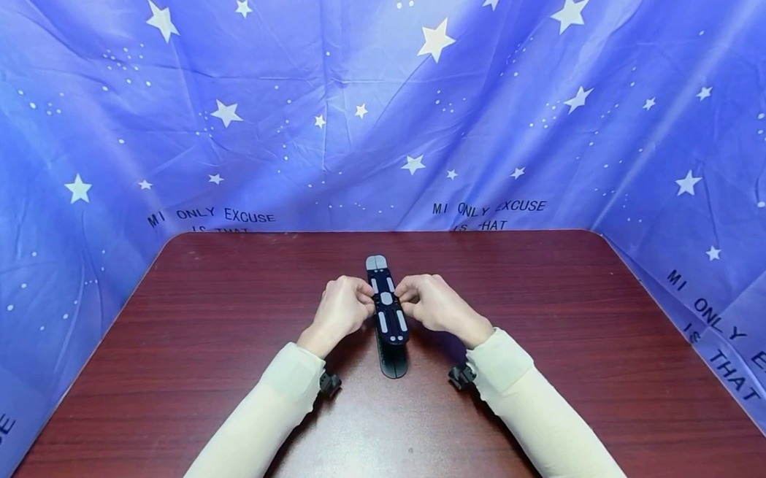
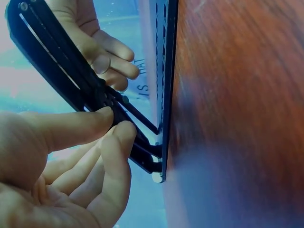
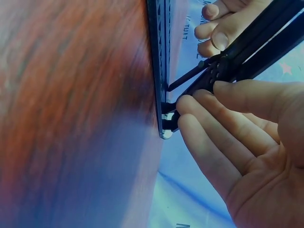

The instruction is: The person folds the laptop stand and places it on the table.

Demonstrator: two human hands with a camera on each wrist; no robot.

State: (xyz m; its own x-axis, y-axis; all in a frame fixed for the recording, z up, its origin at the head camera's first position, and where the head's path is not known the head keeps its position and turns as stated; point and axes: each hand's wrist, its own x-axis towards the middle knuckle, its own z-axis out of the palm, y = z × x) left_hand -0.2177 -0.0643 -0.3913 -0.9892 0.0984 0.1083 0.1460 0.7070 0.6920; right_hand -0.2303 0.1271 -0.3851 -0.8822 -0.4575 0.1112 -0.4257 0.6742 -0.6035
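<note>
A black folding laptop stand (image 1: 390,322) stands on the table, its long narrow base (image 1: 394,366) flat on the wood. The upper section (image 2: 54,54) carries pale pads and slants up from the base in the wrist views. A thin strut (image 2: 141,116) links the two parts near the hinged end. From the left side, my left hand (image 1: 342,307) pinches the upper section near its middle between thumb and index finger. My right hand (image 1: 443,305) grips the opposite edge, thumb on one face and fingertips against the other.
The dark red wooden table (image 1: 167,369) has rounded far corners. Behind it and along both sides hangs a blue curtain (image 1: 346,66) with white stars and lettering. A small black device (image 1: 329,383) sits at the left cuff, another black device (image 1: 462,377) at the right.
</note>
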